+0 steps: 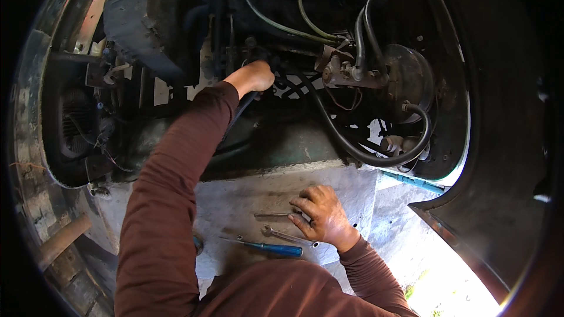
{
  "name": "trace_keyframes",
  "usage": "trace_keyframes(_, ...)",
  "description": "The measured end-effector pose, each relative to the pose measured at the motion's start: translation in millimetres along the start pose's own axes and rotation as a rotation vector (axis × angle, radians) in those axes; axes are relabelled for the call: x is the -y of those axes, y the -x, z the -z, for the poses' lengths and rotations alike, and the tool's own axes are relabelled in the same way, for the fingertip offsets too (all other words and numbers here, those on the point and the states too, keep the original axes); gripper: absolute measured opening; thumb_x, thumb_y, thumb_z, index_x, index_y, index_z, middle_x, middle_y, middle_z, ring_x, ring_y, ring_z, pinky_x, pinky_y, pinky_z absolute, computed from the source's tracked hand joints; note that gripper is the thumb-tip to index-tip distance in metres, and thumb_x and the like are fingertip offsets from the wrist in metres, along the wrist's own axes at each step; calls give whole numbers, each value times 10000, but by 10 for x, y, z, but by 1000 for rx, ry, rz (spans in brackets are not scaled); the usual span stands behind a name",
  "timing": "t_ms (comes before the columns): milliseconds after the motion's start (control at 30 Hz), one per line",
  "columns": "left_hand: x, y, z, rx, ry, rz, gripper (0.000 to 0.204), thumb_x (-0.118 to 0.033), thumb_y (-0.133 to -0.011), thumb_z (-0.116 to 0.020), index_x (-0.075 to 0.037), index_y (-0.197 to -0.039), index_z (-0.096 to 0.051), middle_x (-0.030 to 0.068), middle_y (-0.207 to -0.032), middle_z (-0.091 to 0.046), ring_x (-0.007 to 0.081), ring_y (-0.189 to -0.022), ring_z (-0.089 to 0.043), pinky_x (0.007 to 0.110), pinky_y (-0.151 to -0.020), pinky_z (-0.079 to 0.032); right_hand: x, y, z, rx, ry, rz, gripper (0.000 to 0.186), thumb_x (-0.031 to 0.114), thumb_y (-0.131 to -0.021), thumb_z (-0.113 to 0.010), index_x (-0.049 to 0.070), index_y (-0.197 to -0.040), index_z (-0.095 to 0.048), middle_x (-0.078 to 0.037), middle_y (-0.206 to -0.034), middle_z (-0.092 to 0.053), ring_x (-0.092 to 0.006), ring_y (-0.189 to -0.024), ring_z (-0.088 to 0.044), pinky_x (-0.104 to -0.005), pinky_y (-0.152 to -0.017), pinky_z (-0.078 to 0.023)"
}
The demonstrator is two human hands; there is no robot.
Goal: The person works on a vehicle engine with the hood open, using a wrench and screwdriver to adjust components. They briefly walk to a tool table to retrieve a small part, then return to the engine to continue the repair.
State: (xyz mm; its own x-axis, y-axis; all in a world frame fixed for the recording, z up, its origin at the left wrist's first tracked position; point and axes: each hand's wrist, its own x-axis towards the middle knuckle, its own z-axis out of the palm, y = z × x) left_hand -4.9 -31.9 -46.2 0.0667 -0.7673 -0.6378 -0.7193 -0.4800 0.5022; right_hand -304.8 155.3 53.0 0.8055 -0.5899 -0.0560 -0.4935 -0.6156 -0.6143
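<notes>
My left hand (pixel 254 76) reaches deep into the engine bay among dark hoses and linkages, its fingers curled on something I cannot make out. My right hand (pixel 317 214) is on the pale metal ledge (pixel 223 205), fingers bent and apart, touching or just over a short metal bar (pixel 269 215). Just below it lie an open-ended wrench (pixel 285 236) and a blue-handled screwdriver (pixel 273 249), with a small metal piece (pixel 239 238) near the screwdriver's shaft.
Around my left hand are a black hose (pixel 329 129), a cylinder (pixel 346 76) on a round booster (pixel 405 70), green tubes (pixel 276 26) and a dark housing (pixel 138 35). A dark curved panel (pixel 493 211) borders the right; a brown pipe (pixel 64 238) is at lower left.
</notes>
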Motion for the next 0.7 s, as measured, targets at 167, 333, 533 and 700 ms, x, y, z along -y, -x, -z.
trace_keyframes(167,280,-238,-152,0,441,97,248,-91,-908,-528,82,-1016,-669,229,-920,-700,326,-746,-686,444,-597,-516,-191,-418,58,-125,-20,-95,262,217,-866,-757,44,-1054,-699,-146,-948,-605,-338,-870,-612,-428,-769,-503)
trace_keyframes(333,34,-287,-538,-223,871,143,310,-30,-880,-532,120,-1134,-628,251,-1052,-678,372,-943,-690,475,-759,-542,-233,-1182,-201,-90,-164,-413,527,283,-921,-708,-17,-1321,-543,-260,-1194,-640,-440,-1123,-633,-481,-936,-518)
trace_keyframes(533,47,-490,-567,-292,971,188,361,-76,-888,-572,144,-1166,-637,321,-1183,-673,419,-1126,-674,440,-908,-521,-596,-1492,-626,-55,-239,-518,622,258,-942,-680,-79,-1415,-456,-254,-1082,-686,-360,-1021,-690,-400,-841,-545)
trace_keyframes(700,177,-97,-247,-284,562,-73,512,-206,-921,-665,103,-1322,-589,285,-1256,-669,382,-1184,-647,404,-1024,-476,-749,-1779,-538,-233,-963,-874,324,216,-1048,-545,-61,-1201,-617,-51,-747,-584,-111,-542,-494,-279,-490,-397)
